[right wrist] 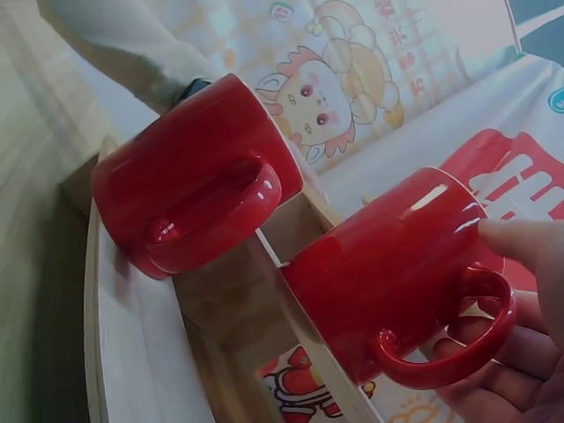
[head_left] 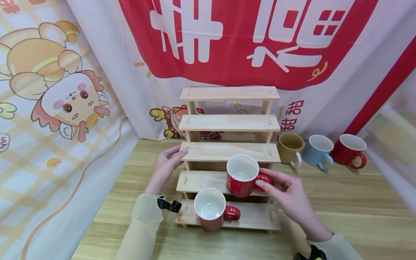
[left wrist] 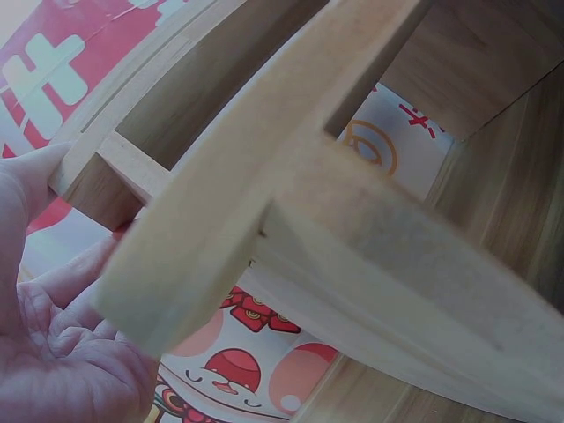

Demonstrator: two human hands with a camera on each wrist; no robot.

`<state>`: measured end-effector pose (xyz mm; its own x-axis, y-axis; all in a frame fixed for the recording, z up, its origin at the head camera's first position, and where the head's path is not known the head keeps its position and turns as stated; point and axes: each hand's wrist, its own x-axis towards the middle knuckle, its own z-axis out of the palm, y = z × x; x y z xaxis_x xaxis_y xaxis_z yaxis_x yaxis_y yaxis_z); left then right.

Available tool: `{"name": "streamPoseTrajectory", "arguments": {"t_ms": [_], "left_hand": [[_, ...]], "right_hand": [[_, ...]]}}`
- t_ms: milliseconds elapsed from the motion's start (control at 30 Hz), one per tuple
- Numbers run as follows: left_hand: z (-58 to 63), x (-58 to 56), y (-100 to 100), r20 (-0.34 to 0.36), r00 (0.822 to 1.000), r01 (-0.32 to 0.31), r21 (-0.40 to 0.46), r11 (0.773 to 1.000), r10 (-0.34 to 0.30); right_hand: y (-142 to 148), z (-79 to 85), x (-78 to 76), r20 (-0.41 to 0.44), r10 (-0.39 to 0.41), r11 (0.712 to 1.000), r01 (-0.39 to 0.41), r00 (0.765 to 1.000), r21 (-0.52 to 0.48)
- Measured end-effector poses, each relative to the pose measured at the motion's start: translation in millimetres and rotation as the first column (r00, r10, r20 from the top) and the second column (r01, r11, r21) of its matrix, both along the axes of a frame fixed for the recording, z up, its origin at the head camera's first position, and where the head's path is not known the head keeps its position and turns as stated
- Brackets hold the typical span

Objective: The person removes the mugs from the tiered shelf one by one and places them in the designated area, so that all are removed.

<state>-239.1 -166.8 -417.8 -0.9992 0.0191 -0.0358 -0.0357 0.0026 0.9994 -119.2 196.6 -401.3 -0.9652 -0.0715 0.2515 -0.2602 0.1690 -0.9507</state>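
My right hand (head_left: pixel 289 193) pinches the handle of a red mug (head_left: pixel 241 185) with a white inside, thumb on top. This mug is upright at the second step from the bottom of a wooden tiered rack (head_left: pixel 214 179); in the right wrist view its base (right wrist: pixel 330 330) is right at the step board. Another red mug (head_left: pixel 211 222) stands on the lowest step, left of its middle, its handle pointing right. My left hand (head_left: pixel 165 168) grips the left end of the middle step, thumb on top. In the left wrist view its fingers (left wrist: pixel 75 282) are partly hidden behind the wood.
Right of the rack, by the back cloth, stand a brown mug (head_left: pixel 290 144) with a white handle, a light blue mug (head_left: pixel 316 151) and a dark red mug (head_left: pixel 349 151). Printed cloth (head_left: pixel 97 57) hangs behind and at the left of the wooden table (head_left: pixel 110 220).
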Motion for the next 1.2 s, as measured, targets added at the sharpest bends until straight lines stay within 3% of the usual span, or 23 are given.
{"name": "streamPoseTrajectory", "arguments": {"t_ms": [300,667,1200], "left_hand": [[-0.8,-0.6,0,-0.004,1.000,-0.006,0.008,1.000,0.006],[-0.8,0.2,0,-0.008,1.000,-0.001,0.015,1.000,0.001],[-0.5,0.5,-1,-0.012,1.000,0.005,0.023,1.000,-0.005]], "right_hand": [[-1,0.7,0.1,-0.027,-0.068,0.992,0.071,0.997,0.107],[0,-1.5,0.6,0.060,-0.086,0.990,0.079,0.994,0.113],[6,-11.4,-2.6,0.035,-0.069,0.995,0.066,0.997,0.075]]}}
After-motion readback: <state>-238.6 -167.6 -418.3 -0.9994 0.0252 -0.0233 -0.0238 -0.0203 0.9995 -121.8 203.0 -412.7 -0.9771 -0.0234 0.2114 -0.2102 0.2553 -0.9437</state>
